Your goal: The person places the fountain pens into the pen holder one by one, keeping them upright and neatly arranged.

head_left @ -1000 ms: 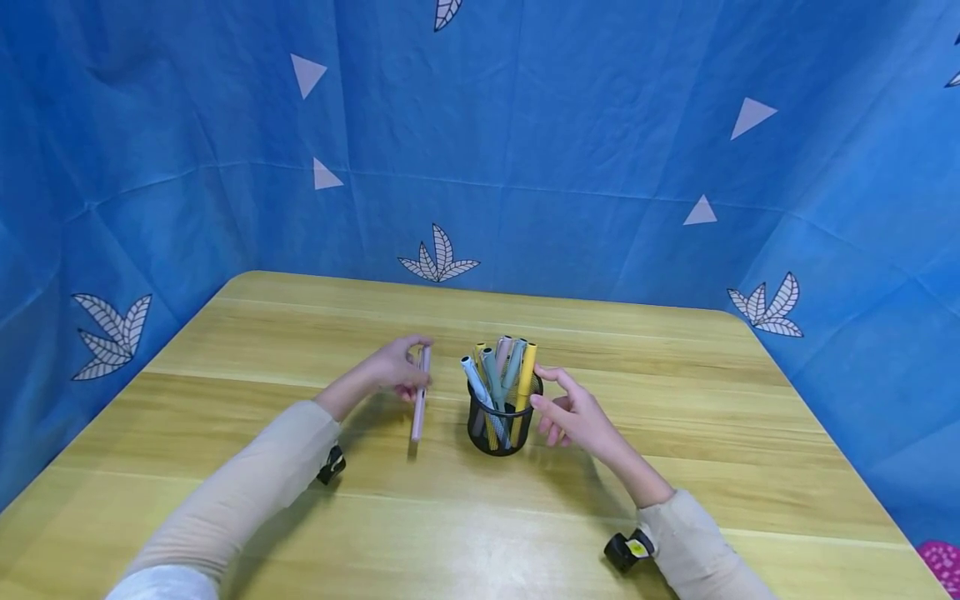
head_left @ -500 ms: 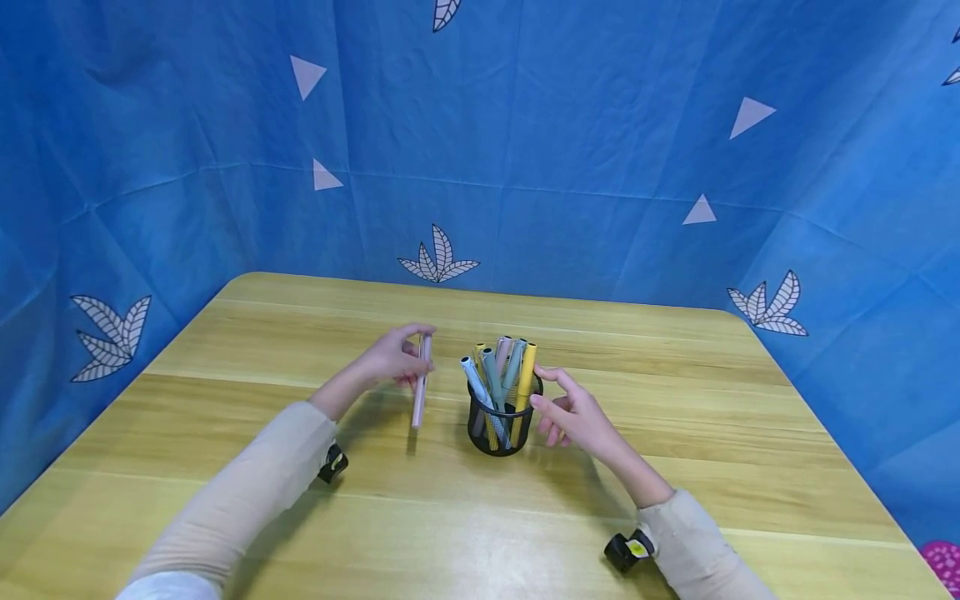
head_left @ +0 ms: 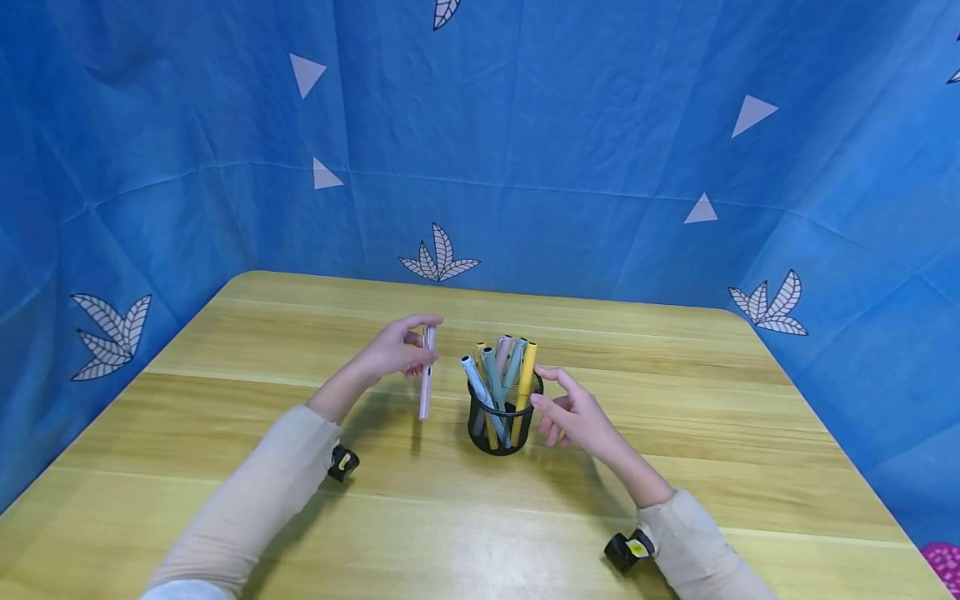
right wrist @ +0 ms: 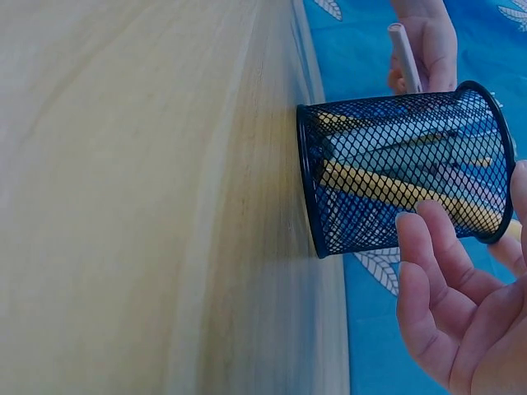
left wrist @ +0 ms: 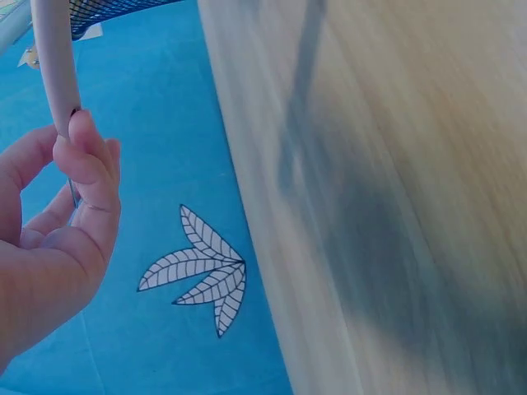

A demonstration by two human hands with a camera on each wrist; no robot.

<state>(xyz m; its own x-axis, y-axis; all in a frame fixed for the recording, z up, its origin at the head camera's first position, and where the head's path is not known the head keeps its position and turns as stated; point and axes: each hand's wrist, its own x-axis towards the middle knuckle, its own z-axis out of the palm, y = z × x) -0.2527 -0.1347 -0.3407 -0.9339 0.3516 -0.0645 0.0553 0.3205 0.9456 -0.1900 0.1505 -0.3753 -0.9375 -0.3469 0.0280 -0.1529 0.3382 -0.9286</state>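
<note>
My left hand (head_left: 393, 348) pinches a pale lilac pen (head_left: 426, 393) near its upper end. The pen hangs almost upright above the table, left of the black mesh pen holder (head_left: 477, 425). In the left wrist view, thumb and fingers close around the pen (left wrist: 54, 66). Several pens stand in the holder: light blue, teal, lilac and yellow ones, leaning various ways. At the holder's right side, my right hand (head_left: 581, 417) grips the rim between thumb and forefinger. The right wrist view shows other fingertips (right wrist: 422, 210) bent against the mesh.
A wooden table (head_left: 420, 521) with rounded back corners lies beneath both hands. Blue cloth (head_left: 570, 158) with white triangles and leaf prints hangs behind and beside it. Small black cameras (head_left: 342, 462) sit on both wrists. Something pink (head_left: 941, 565) shows at the far right edge.
My left hand has risen and moved slightly right, carrying the lilac pen up with it. The right hand and the pen holder have stayed in place.
</note>
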